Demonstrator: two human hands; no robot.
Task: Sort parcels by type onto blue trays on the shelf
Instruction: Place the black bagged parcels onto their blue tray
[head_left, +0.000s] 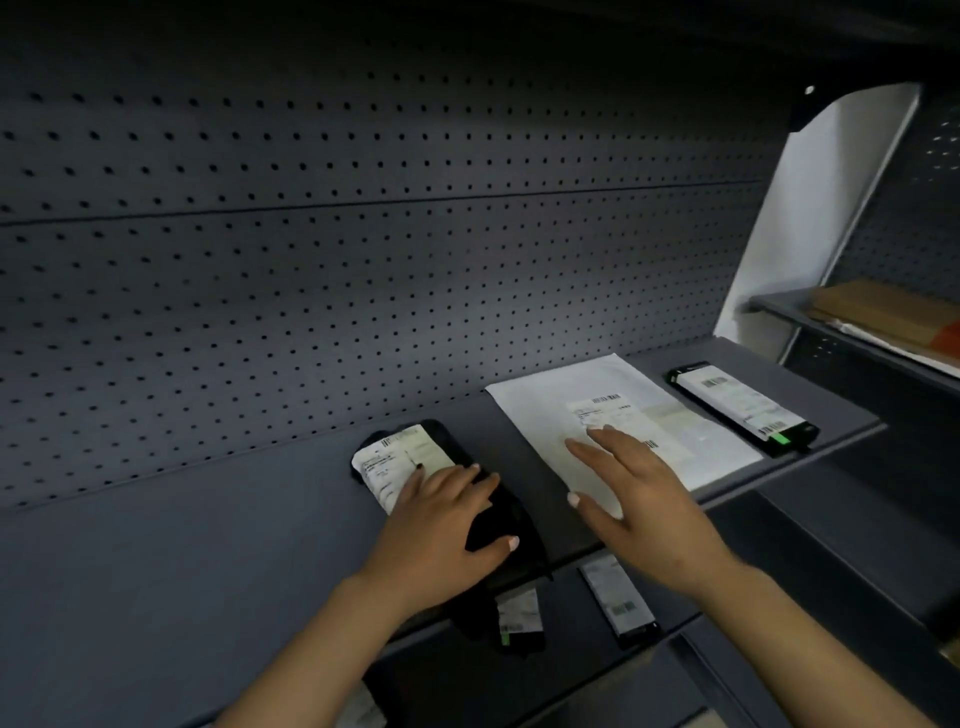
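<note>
Both hands are resting flat: left hand (441, 530) pressing the black parcel (447, 488), right hand (631, 499) touching the white parcel (613, 415), fingers released, on the shelf (208, 545).

Near end of the black parcel (447, 483) hidden under the left hand (441, 525), label print on the white envelope (618, 421) too blurred to read, brown parcels (883, 312) far right cut off by the edge, lower-shelf parcels (618, 597) partly hidden.

A black soft parcel (452, 499) with a white label lies flat on the dark shelf (208, 519). Beside it to the right lies a flat white mailer (613, 415) bearing a barcode label. Further right, a long black parcel (743, 405) with a white label lies flat near the shelf's edge.
</note>
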